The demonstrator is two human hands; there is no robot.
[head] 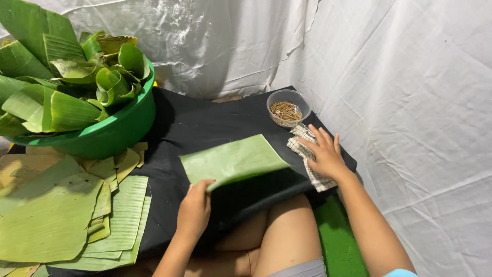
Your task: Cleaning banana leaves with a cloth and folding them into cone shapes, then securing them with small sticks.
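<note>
The left hand [195, 205] pinches the near corner of a banana leaf [233, 160], lifting that edge off the black cloth [205, 123] over the lap. The right hand [324, 154] rests flat on a checked rag [303, 144], fingers slightly spread, near a bowl [288, 106] of small sticks
</note>
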